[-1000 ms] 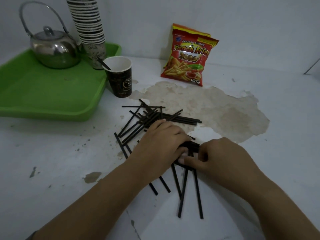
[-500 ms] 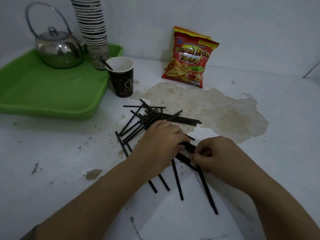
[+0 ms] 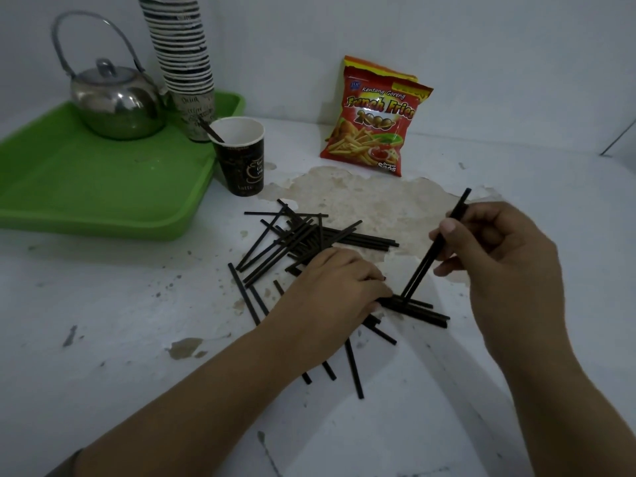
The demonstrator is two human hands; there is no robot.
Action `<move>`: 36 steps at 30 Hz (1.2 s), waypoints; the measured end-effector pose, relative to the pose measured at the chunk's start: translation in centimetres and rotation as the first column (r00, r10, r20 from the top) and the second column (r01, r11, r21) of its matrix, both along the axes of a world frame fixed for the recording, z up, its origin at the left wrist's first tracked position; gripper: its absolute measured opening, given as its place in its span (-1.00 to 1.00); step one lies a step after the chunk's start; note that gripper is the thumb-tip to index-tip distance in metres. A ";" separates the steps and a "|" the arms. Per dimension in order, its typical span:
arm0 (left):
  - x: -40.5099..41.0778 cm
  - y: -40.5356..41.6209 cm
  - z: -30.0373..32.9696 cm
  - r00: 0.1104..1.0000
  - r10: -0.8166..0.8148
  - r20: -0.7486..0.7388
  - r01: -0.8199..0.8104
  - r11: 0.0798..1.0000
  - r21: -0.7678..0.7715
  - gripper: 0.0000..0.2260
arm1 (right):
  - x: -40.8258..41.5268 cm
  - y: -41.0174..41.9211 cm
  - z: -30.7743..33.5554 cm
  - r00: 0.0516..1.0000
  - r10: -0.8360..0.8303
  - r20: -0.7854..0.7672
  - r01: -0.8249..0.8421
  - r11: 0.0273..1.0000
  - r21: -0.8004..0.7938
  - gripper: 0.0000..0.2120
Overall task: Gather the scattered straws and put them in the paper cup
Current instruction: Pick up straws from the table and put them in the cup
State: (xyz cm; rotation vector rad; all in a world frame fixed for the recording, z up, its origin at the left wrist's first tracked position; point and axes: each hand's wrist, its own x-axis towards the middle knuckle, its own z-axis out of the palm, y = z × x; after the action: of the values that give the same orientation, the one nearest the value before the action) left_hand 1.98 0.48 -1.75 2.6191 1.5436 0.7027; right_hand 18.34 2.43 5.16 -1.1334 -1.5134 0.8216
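Several black straws [image 3: 299, 241] lie scattered in a heap on the white table [image 3: 120, 321]. My right hand [image 3: 499, 256] is raised above the table and pinches two black straws [image 3: 423, 266], which slant down until their lower ends touch the straws on the table. My left hand [image 3: 337, 287] lies palm down on the pile, its fingertips pressing a few flat straws [image 3: 413, 309]; whether it grips any of them is hidden. The dark paper cup [image 3: 242, 163] stands upright beside the green tray, with one straw [image 3: 210, 129] leaning in it.
A green tray [image 3: 86, 187] at the left holds a steel kettle [image 3: 115, 98] and a tall stack of paper cups [image 3: 186, 63]. A red snack bag [image 3: 375, 118] leans on the back wall. A brown worn patch [image 3: 361, 201] marks the table behind the straws.
My right hand has lifted up and to the right, taking two straws off the table and tilting them upright. My left hand has stayed on the pile.
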 end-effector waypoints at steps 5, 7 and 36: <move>0.1 0.2 -0.1 0.999 -0.042 0.026 0.041 0.997 0.063 -0.74 | -0.3 -0.2 -0.3 0.999 -0.029 0.036 0.028 0.999 0.046 -0.97; 0.1 0.2 -0.1 0.996 -0.057 0.066 0.051 0.995 0.085 -0.75 | -0.3 -0.1 -0.4 0.997 -0.046 0.056 0.042 0.997 0.063 -0.96; -2.0 -1.2 4.2 0.741 0.035 0.671 -0.317 0.898 0.305 -0.83 | -0.9 0.6 -2.8 0.959 -0.062 0.278 -0.029 0.950 0.312 -0.63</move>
State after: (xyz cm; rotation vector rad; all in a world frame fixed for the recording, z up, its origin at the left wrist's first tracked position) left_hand -0.02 -0.68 2.41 2.0275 1.5253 1.8926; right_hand 17.46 3.07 2.39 -1.0539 -1.7959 0.3940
